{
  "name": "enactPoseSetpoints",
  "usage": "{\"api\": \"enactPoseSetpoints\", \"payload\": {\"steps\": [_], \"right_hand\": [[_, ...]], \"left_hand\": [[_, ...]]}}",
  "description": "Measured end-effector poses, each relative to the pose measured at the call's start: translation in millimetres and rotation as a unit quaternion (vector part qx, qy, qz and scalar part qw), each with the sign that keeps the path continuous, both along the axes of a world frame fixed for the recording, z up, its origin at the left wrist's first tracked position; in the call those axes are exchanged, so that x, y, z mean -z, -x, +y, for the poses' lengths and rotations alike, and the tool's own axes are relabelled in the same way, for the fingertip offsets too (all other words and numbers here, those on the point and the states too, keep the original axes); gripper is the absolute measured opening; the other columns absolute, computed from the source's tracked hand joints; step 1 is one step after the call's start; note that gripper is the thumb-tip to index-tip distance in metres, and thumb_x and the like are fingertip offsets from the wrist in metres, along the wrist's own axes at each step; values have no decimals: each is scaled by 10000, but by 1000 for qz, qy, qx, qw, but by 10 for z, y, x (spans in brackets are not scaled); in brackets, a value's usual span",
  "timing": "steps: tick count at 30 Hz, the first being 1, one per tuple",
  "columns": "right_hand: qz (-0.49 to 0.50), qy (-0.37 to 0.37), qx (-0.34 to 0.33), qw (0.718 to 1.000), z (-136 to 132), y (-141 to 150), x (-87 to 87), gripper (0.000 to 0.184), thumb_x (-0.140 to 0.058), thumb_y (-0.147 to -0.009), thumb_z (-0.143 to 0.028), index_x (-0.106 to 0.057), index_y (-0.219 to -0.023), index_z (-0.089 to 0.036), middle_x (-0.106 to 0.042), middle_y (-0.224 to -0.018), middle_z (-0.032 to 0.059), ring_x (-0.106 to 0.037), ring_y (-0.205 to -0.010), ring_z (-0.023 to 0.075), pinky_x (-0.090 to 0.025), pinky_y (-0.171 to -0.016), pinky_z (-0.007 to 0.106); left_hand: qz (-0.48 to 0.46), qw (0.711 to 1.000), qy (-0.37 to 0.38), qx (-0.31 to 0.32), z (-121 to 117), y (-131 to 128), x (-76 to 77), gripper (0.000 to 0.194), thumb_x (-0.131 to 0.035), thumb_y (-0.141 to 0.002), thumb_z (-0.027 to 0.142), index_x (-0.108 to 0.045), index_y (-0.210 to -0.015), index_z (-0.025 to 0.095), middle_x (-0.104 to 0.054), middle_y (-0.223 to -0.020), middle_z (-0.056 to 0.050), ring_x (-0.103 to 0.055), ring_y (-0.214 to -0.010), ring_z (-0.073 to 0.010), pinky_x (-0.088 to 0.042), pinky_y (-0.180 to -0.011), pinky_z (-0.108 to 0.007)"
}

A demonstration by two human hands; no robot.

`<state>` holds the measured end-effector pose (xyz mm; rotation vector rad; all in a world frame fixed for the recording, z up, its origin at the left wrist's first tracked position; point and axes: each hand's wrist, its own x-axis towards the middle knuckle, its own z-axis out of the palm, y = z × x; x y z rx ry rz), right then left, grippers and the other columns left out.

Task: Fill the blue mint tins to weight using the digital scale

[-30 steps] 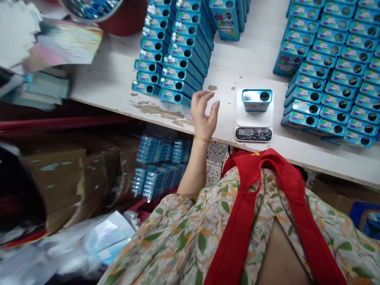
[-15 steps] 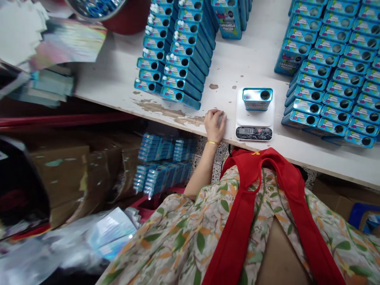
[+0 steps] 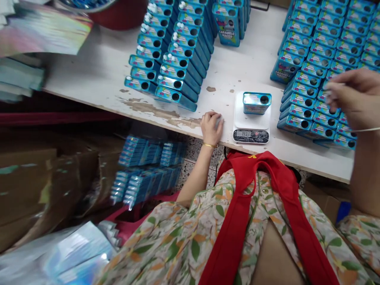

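A blue tin (image 3: 257, 103) with a round dark hole in its top stands on a white kitchen scale (image 3: 251, 123) with a lit display. Left of the scale, my left hand (image 3: 211, 127) rests on the table edge with its fingers curled; a small greyish thing shows between thumb and forefinger, too unclear to name. My right hand (image 3: 358, 99) is raised at the right, over the packed rows of blue tins (image 3: 313, 95). Its fingertips are pinched together, and what is in them, if anything, is too blurred to tell.
Tilted rows of blue tins (image 3: 181, 75), several with small white pieces on top, stand left of the scale. A red metal bowl (image 3: 120, 16) sits at the back left, beside printed sheets (image 3: 50, 33). Below the table are wrapped blue packs (image 3: 148, 182) and cardboard boxes (image 3: 32, 166).
My right hand has come into view from the right, over the tins. My left hand stays at the table edge, and the tin remains on the scale. The view has shifted slightly.
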<state>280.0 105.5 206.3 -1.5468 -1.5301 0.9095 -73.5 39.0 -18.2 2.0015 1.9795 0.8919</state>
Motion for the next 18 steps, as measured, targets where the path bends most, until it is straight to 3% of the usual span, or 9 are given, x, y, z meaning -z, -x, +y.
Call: {"api": "enactPoseSetpoints", "payload": {"steps": [3,7,12,18], "right_hand": [[-96,1,-130,987,143,460,132,114,-696,-771,-65,-676,-761,-176,-564,-550,-1,-528,-474,146,-435,-521,313],[-234,-55,-249,938,281,867,318,114,-647,-799,-108,-670,-774,-216,-623,-705,38,-622,-737,235,-510,-737,394],[-283,-80,-286,912,341,877,426,78,-639,-820,-174,-677,-861,-229,-631,-854,80,-615,-879,282,-503,-847,443],[-312,-72,-286,903,324,926,332,158,-613,-801,-111,-675,-875,-236,-632,-906,80,-609,-855,269,-499,-815,437]], "left_hand": [[-7,1000,3,-1,-9,-8,-9,257,-522,-927,351,-644,-1078,183,-597,-1096,-124,-541,-1047,-260,-416,-948,-414],[-17,1000,1,-1,-14,-20,-20,256,-523,-928,353,-645,-1073,182,-598,-1097,-128,-539,-1038,-261,-417,-937,-417],[-30,1000,-6,-1,-23,-32,-41,229,-534,-924,342,-646,-1058,193,-597,-1093,-116,-538,-1057,-257,-415,-943,-411],[-32,999,1,-6,-30,-38,-59,224,-526,-931,352,-639,-1058,206,-599,-1093,-105,-539,-1054,-253,-413,-939,-411]]}}
